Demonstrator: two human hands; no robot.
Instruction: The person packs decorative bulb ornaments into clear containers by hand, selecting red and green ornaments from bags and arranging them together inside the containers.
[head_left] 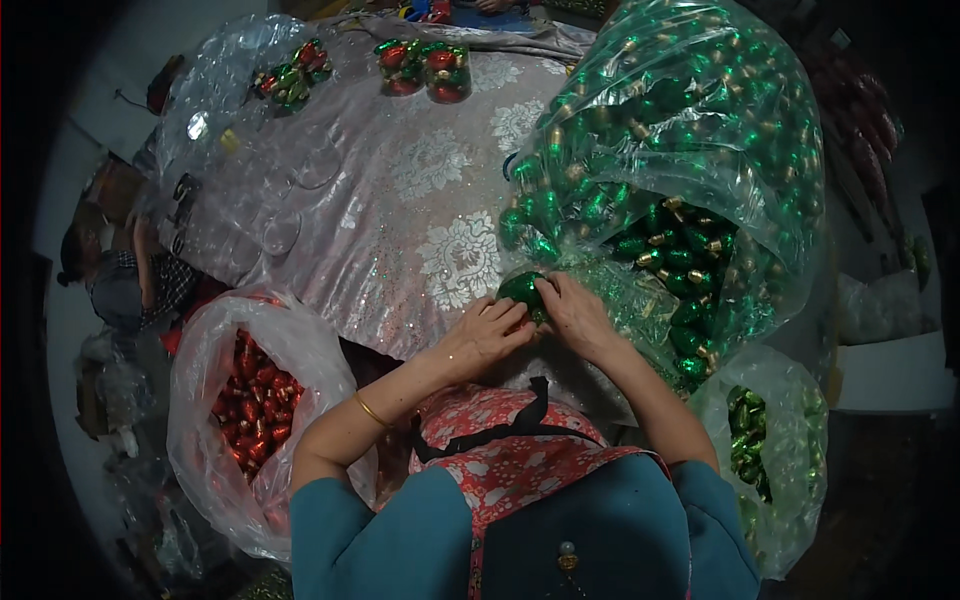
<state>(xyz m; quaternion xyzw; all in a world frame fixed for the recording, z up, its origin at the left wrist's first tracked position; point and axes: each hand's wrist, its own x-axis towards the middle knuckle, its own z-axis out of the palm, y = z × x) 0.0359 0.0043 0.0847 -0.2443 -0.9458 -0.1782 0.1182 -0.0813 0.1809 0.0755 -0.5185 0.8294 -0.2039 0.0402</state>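
Observation:
Both my hands meet at the near edge of the table over a shiny green ornament (521,290). My left hand (487,335) cups it from the left and below, fingers curled around it. My right hand (574,313) presses on its right side with thumb and fingers. Just to the right lies a huge clear plastic bag of green ornaments (690,160) with gold caps, its open mouth facing my hands. Whether a clear box sits under the ornament is hidden by my fingers.
A pale patterned tablecloth (400,190) covers the table. Clear boxes packed with red and green ornaments (425,65) stand at the far edge, another pack (292,75) at far left. A bag of red ornaments (252,395) sits lower left, a green-filled bag (750,440) lower right. A person (120,270) sits at left.

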